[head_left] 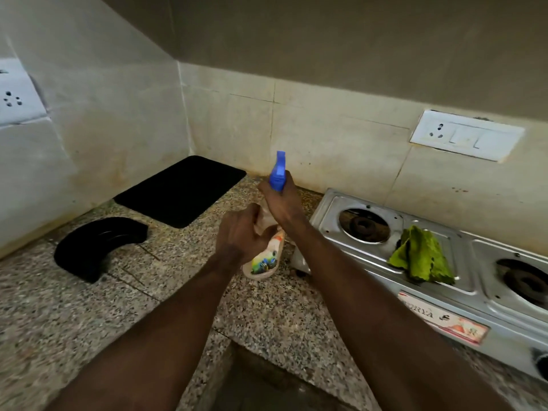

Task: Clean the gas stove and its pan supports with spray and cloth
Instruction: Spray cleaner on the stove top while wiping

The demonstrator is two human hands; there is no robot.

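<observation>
- Spray bottle (264,260): held above the granite counter (89,321), just beside the left end of the gas stove (471,262). It is tilted, with the base toward the viewer and the blue spray head (278,173) uppermost, pointing toward the back wall.
- Left hand (240,232): fingers curled round the bottle body, below the right hand. The printed lower part of the bottle shows beneath this hand.
- Right hand (281,203): wrapped round the bottle neck, directly under the blue spray head. The finger position on the trigger cannot be determined.
- Green cloth (421,255): lies crumpled on the stove top between the left burner (364,225) and the right burner (525,281), well apart from both hands.
- Both burners are bare, with nothing standing over them.
- Black curved object (98,247): rests on the counter left of the hands; its type cannot be determined.
- Black mat (181,189): lies flat in the counter corner, behind the curved object.
- Switch panel (465,134): fixed to the wall above the stove.
</observation>
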